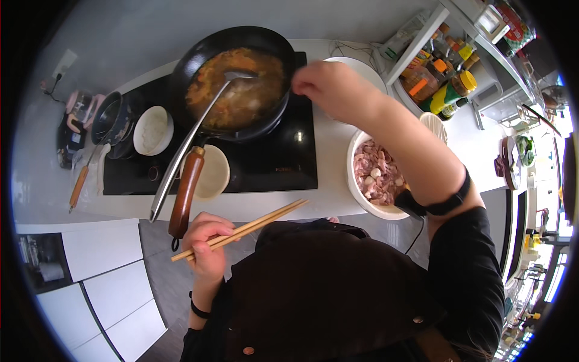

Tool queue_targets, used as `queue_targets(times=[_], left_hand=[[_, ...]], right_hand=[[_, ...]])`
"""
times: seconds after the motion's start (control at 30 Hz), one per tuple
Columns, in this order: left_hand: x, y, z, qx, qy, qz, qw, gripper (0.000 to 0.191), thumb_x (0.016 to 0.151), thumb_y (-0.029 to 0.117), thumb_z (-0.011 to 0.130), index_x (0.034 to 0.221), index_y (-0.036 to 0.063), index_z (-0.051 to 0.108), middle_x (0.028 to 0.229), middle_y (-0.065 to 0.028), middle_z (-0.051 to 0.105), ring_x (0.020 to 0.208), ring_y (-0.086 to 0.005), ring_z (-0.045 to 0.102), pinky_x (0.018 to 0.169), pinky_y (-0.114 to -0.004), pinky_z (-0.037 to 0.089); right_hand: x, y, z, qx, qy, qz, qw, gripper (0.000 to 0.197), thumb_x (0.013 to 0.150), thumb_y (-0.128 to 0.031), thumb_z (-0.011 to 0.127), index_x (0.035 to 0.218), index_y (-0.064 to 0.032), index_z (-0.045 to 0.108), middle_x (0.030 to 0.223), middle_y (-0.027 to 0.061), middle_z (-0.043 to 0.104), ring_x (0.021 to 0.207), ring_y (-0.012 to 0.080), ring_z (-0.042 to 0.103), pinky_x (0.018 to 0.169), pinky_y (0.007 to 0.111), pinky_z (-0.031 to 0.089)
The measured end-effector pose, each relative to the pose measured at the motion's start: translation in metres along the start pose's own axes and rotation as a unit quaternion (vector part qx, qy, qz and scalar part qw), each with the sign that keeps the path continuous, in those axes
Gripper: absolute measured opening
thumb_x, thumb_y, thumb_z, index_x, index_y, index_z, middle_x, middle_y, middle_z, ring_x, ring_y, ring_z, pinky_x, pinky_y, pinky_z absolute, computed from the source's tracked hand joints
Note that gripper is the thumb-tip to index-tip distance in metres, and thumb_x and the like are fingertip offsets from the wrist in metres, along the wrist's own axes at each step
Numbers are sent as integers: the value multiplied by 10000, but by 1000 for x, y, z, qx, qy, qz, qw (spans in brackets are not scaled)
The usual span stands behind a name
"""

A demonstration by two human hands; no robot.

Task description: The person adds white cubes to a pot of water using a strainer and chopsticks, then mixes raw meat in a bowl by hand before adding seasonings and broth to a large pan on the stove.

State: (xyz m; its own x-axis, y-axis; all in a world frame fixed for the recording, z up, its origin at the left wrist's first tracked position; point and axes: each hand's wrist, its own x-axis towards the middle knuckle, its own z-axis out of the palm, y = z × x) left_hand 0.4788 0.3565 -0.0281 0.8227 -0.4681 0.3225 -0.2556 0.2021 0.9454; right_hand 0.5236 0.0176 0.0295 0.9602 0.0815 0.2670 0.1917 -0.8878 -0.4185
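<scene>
A black wok (181, 68) on the cooktop holds a brownish broth (253, 97) with orange pieces. A metal spatula (181, 154) rests in it, its handle reaching over the counter's front edge beside the wok's wooden handle (186, 194). My left hand (208, 244) grips a pair of wooden chopsticks (258, 224) just below that handle. Bent fingers show on my right hand (328, 88), which is raised at the wok's right rim; its fingertips are blurred, and whether it holds anything cannot be told. Below my right forearm, a white bowl (355, 194) contains sliced raw meat (375, 167) and whitish round pieces.
Left of the wok stand a bowl of white contents (154, 131) and a small pan (106, 120). A pale round bowl (212, 174) sits behind the wooden handle. Bottles (445, 92) crowd the right shelf. A white plate (357, 68) lies partly behind my right hand.
</scene>
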Motion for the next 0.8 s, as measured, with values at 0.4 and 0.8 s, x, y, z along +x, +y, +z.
queue_targets(times=[0.4,0.8], left_hand=[[12,10,35,84,-93,16,992,541,951,460,456,792,-34,611,763,-127,585,687,-215,589,620,-292,467],[0,12,28,148,-89,15,985,475,946,407,499,792,-23,629,756,-113,588,652,-187,569,566,-272,429]], right_hand=[[-198,73,40,-151,-372,149,904,141,817,-101,578,935,-105,655,1073,110,546,971,288,615,807,381,510],[-203,70,52,-93,-302,237,919,299,822,-193,593,1075,-35,617,1018,152,613,969,305,624,812,396,527]])
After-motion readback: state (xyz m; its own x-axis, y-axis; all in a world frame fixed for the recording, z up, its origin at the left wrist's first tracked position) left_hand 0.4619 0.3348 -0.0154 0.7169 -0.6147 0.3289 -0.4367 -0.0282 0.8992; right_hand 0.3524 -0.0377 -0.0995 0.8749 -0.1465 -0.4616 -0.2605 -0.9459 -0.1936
